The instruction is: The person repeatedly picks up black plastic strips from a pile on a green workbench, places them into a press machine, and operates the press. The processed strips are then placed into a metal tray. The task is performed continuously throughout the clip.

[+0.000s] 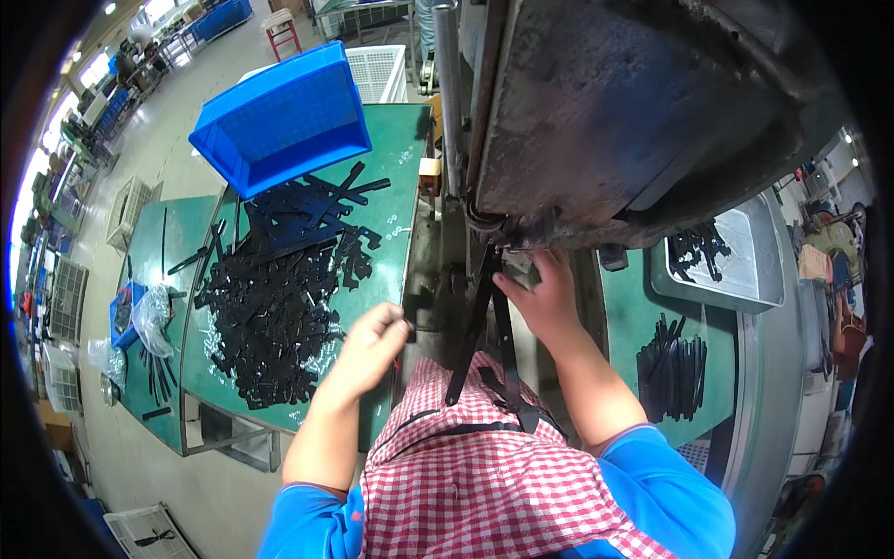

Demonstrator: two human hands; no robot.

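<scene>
Two long black strips [473,326] with small holes hang in a narrow V under the machine head, meeting at its lower tip. My right hand [551,300] is at their upper end, thumb against the right strip and fingers curled beside the machine tip, partly in shadow. Lower down on the left, my left hand [371,347] is closed, thumb and fingertips together, by the table's edge. A small dark spot shows at its fingertips; what it is I cannot make out. Beside this hand lies a large heap of black metal parts [270,326].
The machine's heavy dark head [633,121] fills the upper right. A tilted blue bin [289,121] stands behind the heap on the green table [396,177]. To the right are a grey metal tray [717,293] with black parts and a stack of black strips [672,373].
</scene>
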